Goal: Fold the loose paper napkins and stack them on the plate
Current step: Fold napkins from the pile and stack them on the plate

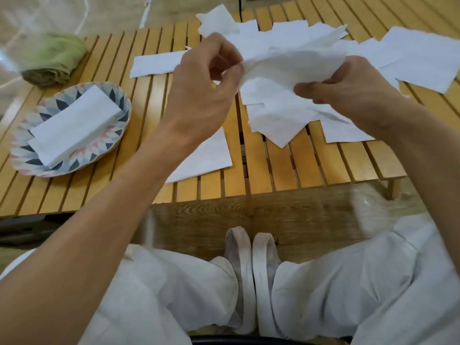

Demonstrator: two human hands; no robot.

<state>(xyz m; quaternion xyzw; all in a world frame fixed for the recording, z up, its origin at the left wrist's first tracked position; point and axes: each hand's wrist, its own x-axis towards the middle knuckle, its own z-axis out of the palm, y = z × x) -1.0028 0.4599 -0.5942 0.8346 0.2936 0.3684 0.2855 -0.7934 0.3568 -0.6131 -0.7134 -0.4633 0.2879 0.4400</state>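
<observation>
A white paper napkin (288, 66) hangs crumpled in the air above the slatted wooden table (281, 168). My left hand (206, 80) pinches its left edge and my right hand (348, 88) pinches its right edge. On the left sits a patterned plate (22, 155) bearing a stack of folded napkins (74, 125). Several loose napkins (423, 56) lie scattered over the far and right part of the table. One folded napkin (156, 63) lies flat behind my left hand, and another sheet (211, 155) lies under my left forearm.
A rolled green cloth (52, 58) lies at the far left corner of the table. White cords (146, 13) run across the floor beyond. My knees in white trousers and white slippers (251, 270) are below the table's near edge.
</observation>
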